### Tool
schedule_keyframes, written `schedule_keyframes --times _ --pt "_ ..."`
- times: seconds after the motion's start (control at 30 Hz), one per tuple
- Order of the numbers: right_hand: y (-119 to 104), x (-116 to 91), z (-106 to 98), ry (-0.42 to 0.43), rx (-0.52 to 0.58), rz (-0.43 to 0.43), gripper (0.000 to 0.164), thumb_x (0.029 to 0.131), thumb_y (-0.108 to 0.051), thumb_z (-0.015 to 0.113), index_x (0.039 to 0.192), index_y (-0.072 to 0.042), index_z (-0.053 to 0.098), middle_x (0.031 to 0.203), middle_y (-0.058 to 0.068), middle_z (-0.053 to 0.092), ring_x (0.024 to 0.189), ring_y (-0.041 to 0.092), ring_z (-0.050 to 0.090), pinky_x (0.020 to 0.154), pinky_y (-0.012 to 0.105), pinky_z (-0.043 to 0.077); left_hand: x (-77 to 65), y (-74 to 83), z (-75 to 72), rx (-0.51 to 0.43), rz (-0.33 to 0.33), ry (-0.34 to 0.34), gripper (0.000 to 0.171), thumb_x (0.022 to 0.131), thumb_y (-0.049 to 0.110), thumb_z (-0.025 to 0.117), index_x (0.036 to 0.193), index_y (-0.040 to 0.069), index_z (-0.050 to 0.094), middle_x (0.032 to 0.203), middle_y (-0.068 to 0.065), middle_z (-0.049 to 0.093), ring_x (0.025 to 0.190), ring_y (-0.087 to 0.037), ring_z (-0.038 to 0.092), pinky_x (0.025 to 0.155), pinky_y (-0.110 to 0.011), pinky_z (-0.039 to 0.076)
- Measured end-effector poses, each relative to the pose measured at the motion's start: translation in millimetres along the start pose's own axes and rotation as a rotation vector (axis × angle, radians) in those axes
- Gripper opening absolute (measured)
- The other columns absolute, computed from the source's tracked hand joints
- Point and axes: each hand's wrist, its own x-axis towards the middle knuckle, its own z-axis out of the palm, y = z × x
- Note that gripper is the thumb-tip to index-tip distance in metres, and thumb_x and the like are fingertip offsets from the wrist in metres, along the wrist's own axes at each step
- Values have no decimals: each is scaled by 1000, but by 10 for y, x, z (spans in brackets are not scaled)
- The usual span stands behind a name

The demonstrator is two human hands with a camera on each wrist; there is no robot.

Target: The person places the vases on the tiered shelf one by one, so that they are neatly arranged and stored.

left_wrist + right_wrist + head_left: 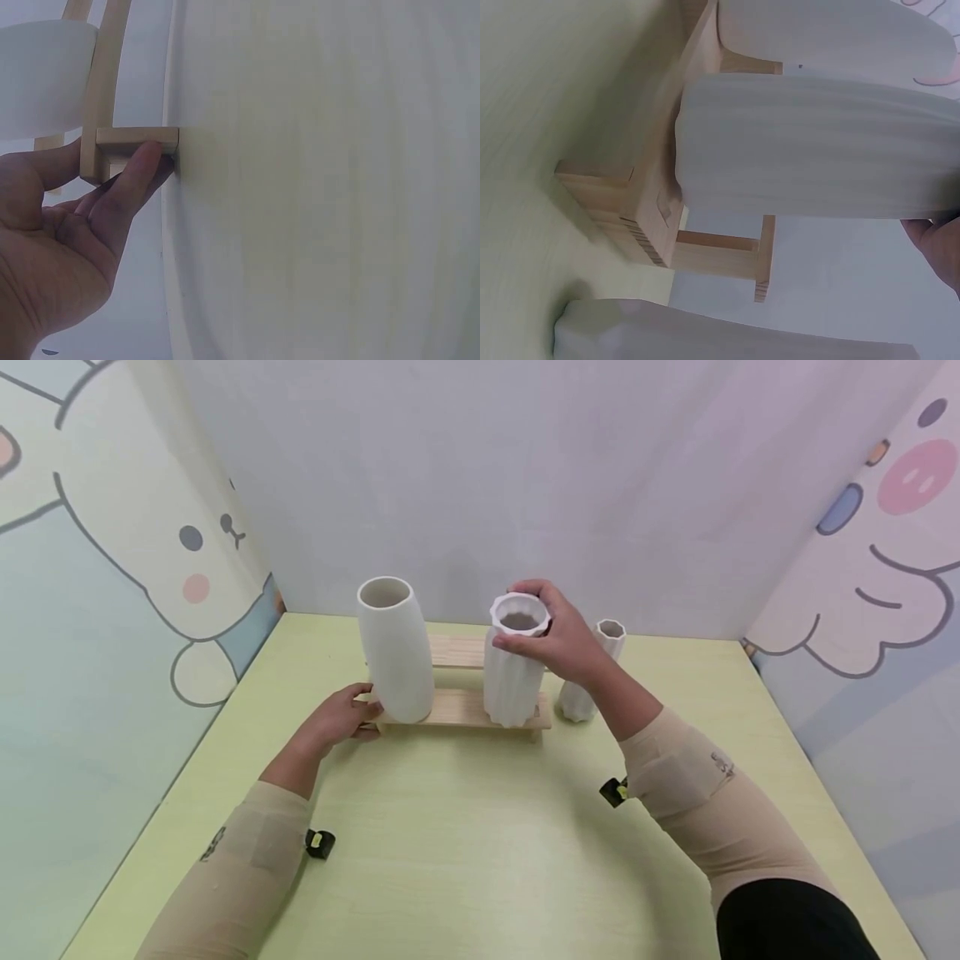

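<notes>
A two-step wooden stand (pixel 467 707) sits toward the back of the table. My left hand (pixel 341 720) grips its left end; in the left wrist view the fingers (pixel 139 169) press around the end of the wood. On the lower step, at the left, a tall smooth white vase (pixel 401 660) stands upright. A fluted white vase (pixel 513 685) is at the right end of that step, and my right hand (pixel 566 639) holds it around its scalloped rim. Seen from the right wrist, the base of the fluted vase (pixel 802 146) is at the step's surface.
A slimmer white vase (pixel 577 700) with a faceted mouth stands on the table (pixel 465 843) just right of the stand. A pale cloth (pixel 450 468) hangs behind, and cartoon-printed panels (pixel 127 635) flank both sides.
</notes>
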Motion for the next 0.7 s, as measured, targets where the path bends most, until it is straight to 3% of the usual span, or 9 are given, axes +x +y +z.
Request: schedule_keyframes --times 0.33,0.7 --pt "100 -16 -22 21 -16 -5 68 78 -26 84 134 -16 46 117 8 59 102 20 59 80 36 54 15 -10 -1 -3 3 -5 67 101 34 55 155 9 23 145 -27 46 115 -36 64 98 -48 52" --pt "157 -5 -32 7 -11 -27 69 77 -32 85 132 -20 45 115 7 59 102 21 59 80 38 55 32 -18 -5 -15 14 -15 68 101 33 55 155 9 22 146 -27 46 115 -37 64 97 -47 52"
